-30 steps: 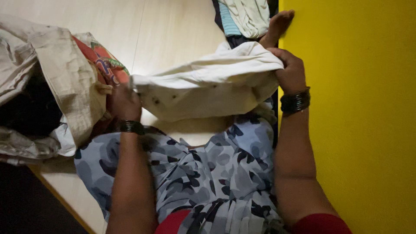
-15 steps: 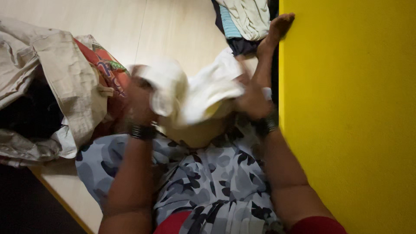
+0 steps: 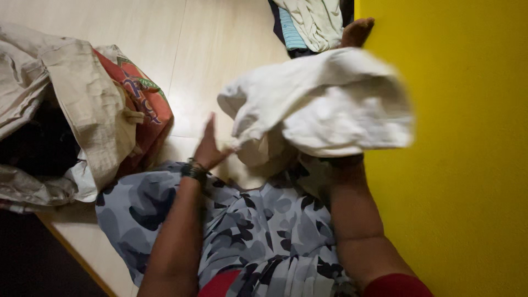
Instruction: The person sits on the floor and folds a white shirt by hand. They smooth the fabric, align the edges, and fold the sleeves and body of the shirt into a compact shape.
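A cream-white cloth (image 3: 324, 104) is lifted in a bunched, folded mass above my lap, blurred by motion. My right hand is hidden under it; only the forearm (image 3: 352, 220) shows rising into the cloth, so it appears to carry the cloth. My left hand (image 3: 209, 146) is flat and open, fingers pointing up, touching the cloth's lower left edge. A dark bangle sits on the left wrist. My lap is covered by a grey-blue patterned garment (image 3: 258, 231).
A beige sack (image 3: 82, 104) with dark clothes inside and an orange-red printed fabric (image 3: 146, 104) lies at left on the pale floor (image 3: 220, 44). A pile of folded clothes (image 3: 308, 22) sits at top, beside my foot (image 3: 357, 30). A yellow wall (image 3: 456, 165) fills the right.
The cloth, stretched between both hands, was brought together and folded, then lifted up to the right. My left hand let go and opened flat.
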